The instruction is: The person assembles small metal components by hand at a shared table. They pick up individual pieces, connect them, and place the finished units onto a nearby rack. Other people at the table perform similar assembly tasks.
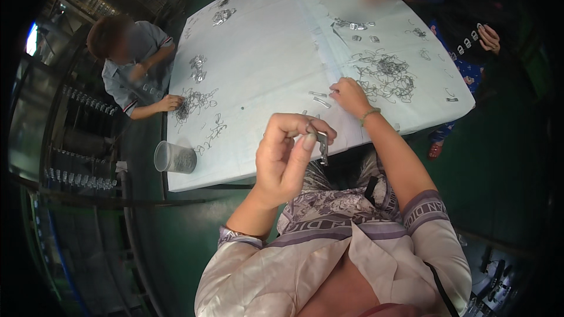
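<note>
My left hand point(286, 154), raised over the near table edge, pinches a small metal buckle-like piece point(323, 148) between thumb and fingers. The piece hangs down from the fingertips; its exact kind is hard to make out. Farther forward, my right hand point(351, 97) rests on the white table point(264, 53) with its fingers drawn together. Its fingertips are beside several small flat silver metal pieces point(319, 99). Whatever those fingers hold, if anything, is hidden. A heap of thin dark wire hooks point(388, 73) lies just beyond and to the right of this hand.
A clear plastic tub point(175, 158) stands at the table's near left corner. At left, a person point(138, 64) reaches into another pile of wire hooks point(191, 105). Small metal buckles point(198, 68) lie nearby. Another person's hand point(489, 39) holds a row of buckles at right.
</note>
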`<state>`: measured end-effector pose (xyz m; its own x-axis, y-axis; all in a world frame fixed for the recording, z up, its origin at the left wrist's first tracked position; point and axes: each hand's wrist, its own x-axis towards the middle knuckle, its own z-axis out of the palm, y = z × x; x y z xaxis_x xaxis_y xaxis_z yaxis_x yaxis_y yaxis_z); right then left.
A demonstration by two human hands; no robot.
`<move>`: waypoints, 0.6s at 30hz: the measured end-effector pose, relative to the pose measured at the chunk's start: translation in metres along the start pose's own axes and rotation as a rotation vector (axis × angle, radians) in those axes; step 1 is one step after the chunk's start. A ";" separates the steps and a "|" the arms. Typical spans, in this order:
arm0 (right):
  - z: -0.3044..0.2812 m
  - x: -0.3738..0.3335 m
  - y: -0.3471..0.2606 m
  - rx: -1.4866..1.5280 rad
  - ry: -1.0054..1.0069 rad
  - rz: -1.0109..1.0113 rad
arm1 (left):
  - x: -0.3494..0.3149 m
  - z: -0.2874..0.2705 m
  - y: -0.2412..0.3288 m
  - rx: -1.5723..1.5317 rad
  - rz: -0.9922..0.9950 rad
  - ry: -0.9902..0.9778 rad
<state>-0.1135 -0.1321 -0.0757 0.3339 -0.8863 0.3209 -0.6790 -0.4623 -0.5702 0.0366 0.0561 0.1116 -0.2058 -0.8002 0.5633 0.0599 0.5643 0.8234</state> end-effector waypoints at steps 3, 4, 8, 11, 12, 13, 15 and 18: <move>0.028 0.009 -0.004 -0.098 -0.001 -0.098 | -0.009 0.001 -0.003 -0.002 -0.033 -0.018; 0.037 0.012 -0.007 -0.143 0.002 -0.136 | -0.013 0.001 -0.004 -0.006 -0.047 -0.011; 0.057 0.020 -0.002 -0.213 -0.004 -0.175 | -0.024 0.008 -0.009 -0.055 -0.092 -0.012; 0.058 0.019 -0.004 -0.227 -0.014 -0.203 | -0.030 0.010 -0.015 -0.082 -0.128 -0.013; 0.057 0.019 -0.003 -0.242 -0.014 -0.210 | -0.031 0.011 -0.018 -0.072 -0.137 -0.016; 0.056 0.018 -0.003 -0.258 -0.016 -0.218 | -0.033 0.012 -0.020 -0.062 -0.147 -0.015; 0.051 0.014 0.000 -0.265 -0.014 -0.182 | -0.033 0.014 -0.025 -0.053 -0.160 -0.016; 0.038 0.003 0.009 -0.231 0.014 -0.147 | -0.033 0.019 -0.031 -0.029 -0.206 -0.037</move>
<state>-0.0937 -0.1403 -0.1082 0.4320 -0.8091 0.3984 -0.7556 -0.5659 -0.3300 0.0230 0.0686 0.0659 -0.2521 -0.8898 0.3803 0.0407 0.3829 0.9229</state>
